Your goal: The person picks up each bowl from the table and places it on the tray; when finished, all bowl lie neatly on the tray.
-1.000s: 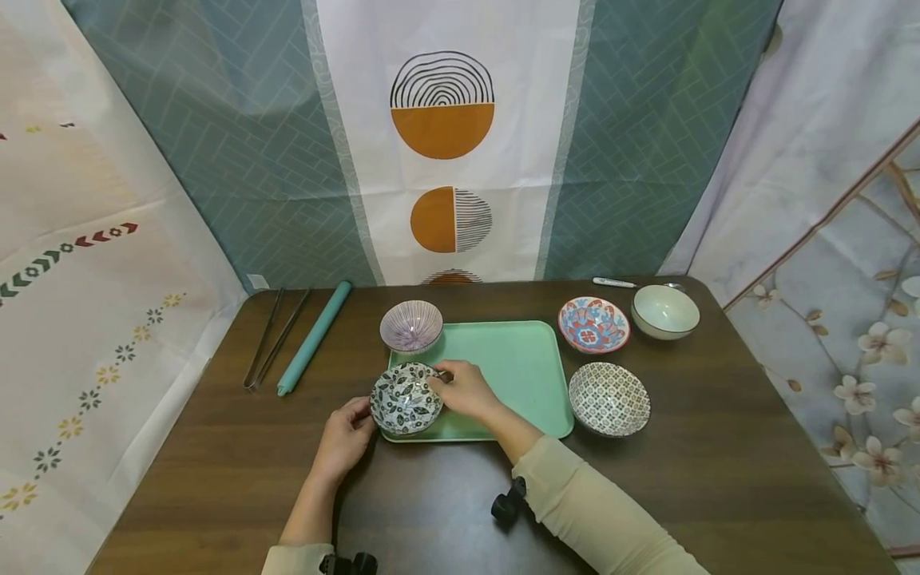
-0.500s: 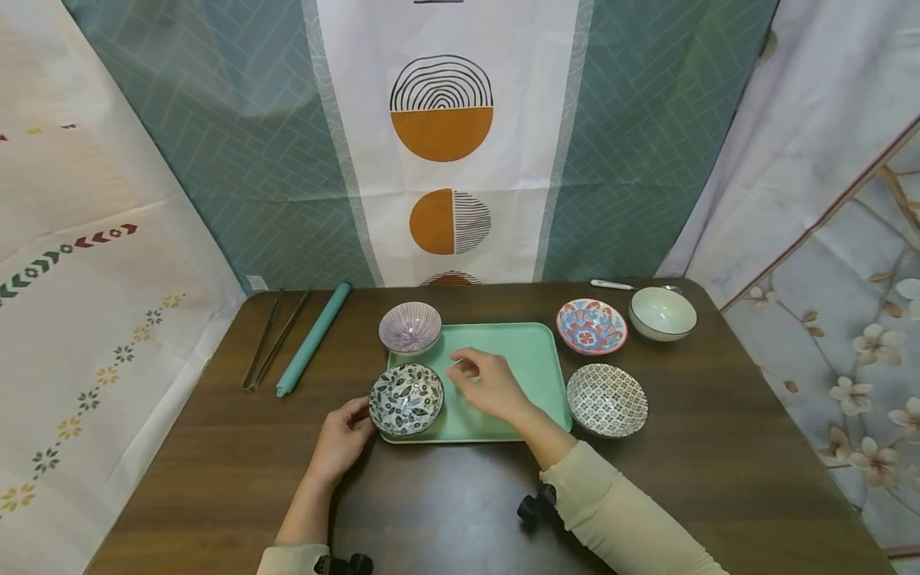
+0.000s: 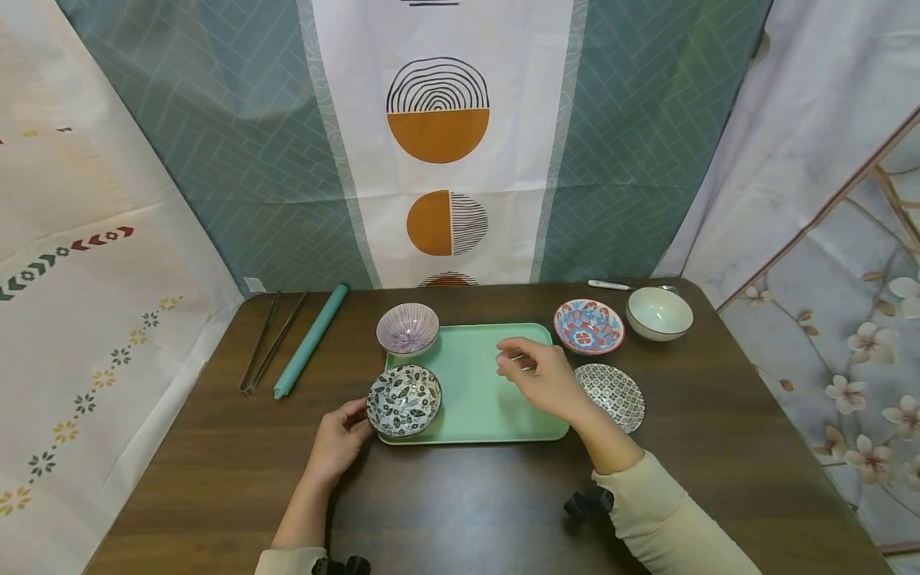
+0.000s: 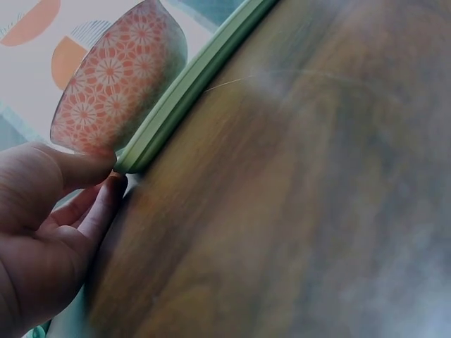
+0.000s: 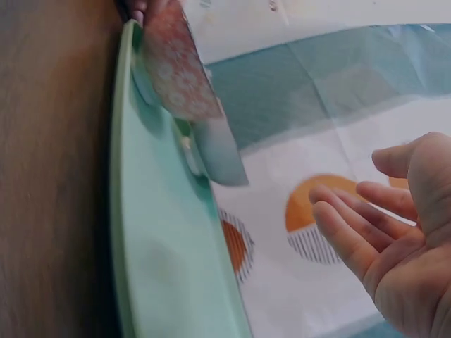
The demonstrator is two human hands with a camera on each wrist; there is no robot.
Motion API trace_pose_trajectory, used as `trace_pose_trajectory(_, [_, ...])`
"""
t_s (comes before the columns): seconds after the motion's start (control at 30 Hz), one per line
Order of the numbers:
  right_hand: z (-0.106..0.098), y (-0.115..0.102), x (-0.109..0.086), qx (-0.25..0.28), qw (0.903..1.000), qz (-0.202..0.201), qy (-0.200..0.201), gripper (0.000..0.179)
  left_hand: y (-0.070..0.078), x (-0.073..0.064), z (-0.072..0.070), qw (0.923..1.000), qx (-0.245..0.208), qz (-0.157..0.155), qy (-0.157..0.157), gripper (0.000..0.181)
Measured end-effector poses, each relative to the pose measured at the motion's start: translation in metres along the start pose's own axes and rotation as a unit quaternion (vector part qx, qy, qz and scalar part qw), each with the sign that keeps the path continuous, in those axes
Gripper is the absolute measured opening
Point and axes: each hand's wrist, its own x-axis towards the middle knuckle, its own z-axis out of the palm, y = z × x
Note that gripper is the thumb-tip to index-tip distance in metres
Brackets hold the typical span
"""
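Note:
My left hand (image 3: pixel 339 441) is at the front left corner of a mint-green tray (image 3: pixel 496 391); in the left wrist view its thumb (image 4: pixel 88 169) and a fingertip pinch the tray's corner, close under a bowl. That bowl (image 3: pixel 404 399), leaf-patterned inside and red-flowered outside (image 4: pixel 116 81), stands on the tray's front left part. Behind it sits a purple-striped bowl (image 3: pixel 407 329) at the back left corner. My right hand (image 3: pixel 542 377) hovers above the tray's right side, holding nothing; in the right wrist view its fingers (image 5: pixel 349 232) are loosely extended.
Right of the tray are a red-and-blue patterned bowl (image 3: pixel 588 327), a speckled bowl (image 3: pixel 611 393) partly behind my right forearm, and a pale bowl (image 3: pixel 659 313). A white-handled utensil (image 3: pixel 608 284) lies at the back. Tongs (image 3: pixel 273 343) and a teal roll (image 3: pixel 311 342) lie left.
My right hand has let go of the leaf-patterned bowl and moved right across the tray. My left hand and the bowls have stayed in place.

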Motion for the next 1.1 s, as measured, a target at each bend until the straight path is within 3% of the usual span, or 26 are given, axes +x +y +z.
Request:
trace_pose_trajectory(0.2, [-0.026,0.006,-0.01,0.003,0.9997,-0.006,0.025,0.028,0.003,-0.003,-0.002,0.9996,0.003,-0.029,0.0,0.038])
trace_pose_trajectory(0.4, [-0.047,0.013,-0.021,-0.016,0.9983,-0.002,0.055,0.026,0.011,-0.017,0.0,0.9992,-0.014,-0.037,-0.005,0.04])
trace_pose_trajectory(0.6, [-0.062,0.019,-0.031,-0.024,0.9959,-0.02,0.085,0.022,0.013,-0.03,0.006,0.9978,-0.024,-0.05,0.035,0.036])
trace_pose_trajectory(0.77, [-0.076,0.025,-0.037,-0.032,0.9929,-0.032,0.11,0.02,0.011,-0.034,0.009,0.9954,-0.037,-0.056,0.068,0.034])
trace_pose_trajectory(1.1, [-0.115,0.037,-0.043,-0.044,0.986,-0.031,0.158,0.022,0.009,-0.033,0.009,0.9944,-0.039,-0.069,0.071,0.035])
